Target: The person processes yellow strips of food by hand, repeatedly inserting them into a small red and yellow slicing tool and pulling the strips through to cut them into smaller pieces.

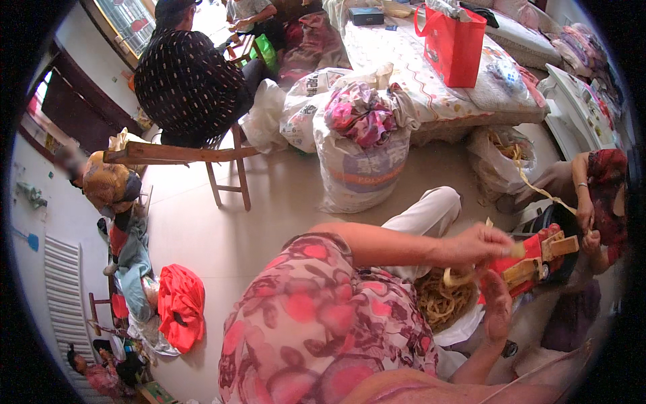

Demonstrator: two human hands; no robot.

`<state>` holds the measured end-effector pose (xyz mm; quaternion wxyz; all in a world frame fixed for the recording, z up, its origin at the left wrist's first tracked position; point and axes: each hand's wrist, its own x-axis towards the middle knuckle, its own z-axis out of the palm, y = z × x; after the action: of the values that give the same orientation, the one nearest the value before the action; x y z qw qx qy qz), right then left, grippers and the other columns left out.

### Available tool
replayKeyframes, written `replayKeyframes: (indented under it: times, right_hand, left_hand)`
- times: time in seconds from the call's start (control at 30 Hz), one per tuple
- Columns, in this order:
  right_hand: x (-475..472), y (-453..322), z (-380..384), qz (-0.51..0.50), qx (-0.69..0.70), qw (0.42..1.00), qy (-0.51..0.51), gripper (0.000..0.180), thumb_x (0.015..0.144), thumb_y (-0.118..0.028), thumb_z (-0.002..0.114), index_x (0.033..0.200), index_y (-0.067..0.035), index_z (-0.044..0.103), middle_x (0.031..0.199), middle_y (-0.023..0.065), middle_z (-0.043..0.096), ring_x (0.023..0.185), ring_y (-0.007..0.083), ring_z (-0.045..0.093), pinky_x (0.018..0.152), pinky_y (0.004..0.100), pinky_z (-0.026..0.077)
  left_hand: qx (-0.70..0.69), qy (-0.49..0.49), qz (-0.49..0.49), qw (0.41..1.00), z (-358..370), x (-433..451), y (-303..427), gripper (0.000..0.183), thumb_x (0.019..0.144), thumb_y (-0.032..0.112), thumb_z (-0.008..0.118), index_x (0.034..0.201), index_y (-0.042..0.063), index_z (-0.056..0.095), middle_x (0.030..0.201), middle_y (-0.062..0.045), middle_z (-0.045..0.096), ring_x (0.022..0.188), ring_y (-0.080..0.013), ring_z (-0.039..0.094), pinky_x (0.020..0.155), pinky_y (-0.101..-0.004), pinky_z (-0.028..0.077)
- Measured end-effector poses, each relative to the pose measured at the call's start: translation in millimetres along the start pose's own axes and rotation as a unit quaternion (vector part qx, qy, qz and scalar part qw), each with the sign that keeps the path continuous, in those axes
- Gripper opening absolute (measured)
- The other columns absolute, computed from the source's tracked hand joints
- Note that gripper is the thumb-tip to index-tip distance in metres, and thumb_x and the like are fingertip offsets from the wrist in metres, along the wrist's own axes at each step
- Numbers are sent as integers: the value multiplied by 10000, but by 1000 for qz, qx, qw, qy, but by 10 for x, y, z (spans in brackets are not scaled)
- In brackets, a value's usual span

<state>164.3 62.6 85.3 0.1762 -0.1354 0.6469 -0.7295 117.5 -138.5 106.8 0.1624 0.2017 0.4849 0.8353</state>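
Note:
My left hand [482, 246], slightly blurred, pinches a pale flat strip [517, 250] at its fingertips. Just below it in the picture is my right hand [497, 308], palm turned partly up; whether its fingers grip anything is unclear. A looped pale strip [458, 278] hangs beside both hands. Under them, a white plastic bag [462, 328] holds a heap of tan strips [444, 303]. Close beyond my hands is a wooden device [522, 272] with a red cover [531, 247].
A co-worker's hands [588, 227] at the right hold a long strip leading from a bag of strips [504, 156]. Stuffed sacks [358, 171] stand by the bed [444, 113]. Other people sit across the room near a wooden chair [227, 188]. A red bag [181, 308] lies on the floor.

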Motion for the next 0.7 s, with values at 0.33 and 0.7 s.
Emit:
replayKeyframes:
  times: [0.33,0.7]
  right_hand:
    - [271,28,-74,-32,299,947,113,317,908,-271,486,1050,9,531,1001,98,589,975,255,562,926,384,411]
    - [584,-233,-652,-120,344,918,157,174,952,-204,417,853,-63,442,592,-36,298,482,43,297,463,199,288]
  left_hand:
    - [53,-88,20,994,-107,-55,-593,206,874,164,566,951,-22,603,831,6,596,813,-69,502,750,-243,429]
    - [55,-76,-113,989,-381,-93,-1004,207,862,161,579,981,-6,612,817,9,612,772,-62,522,694,-236,438]
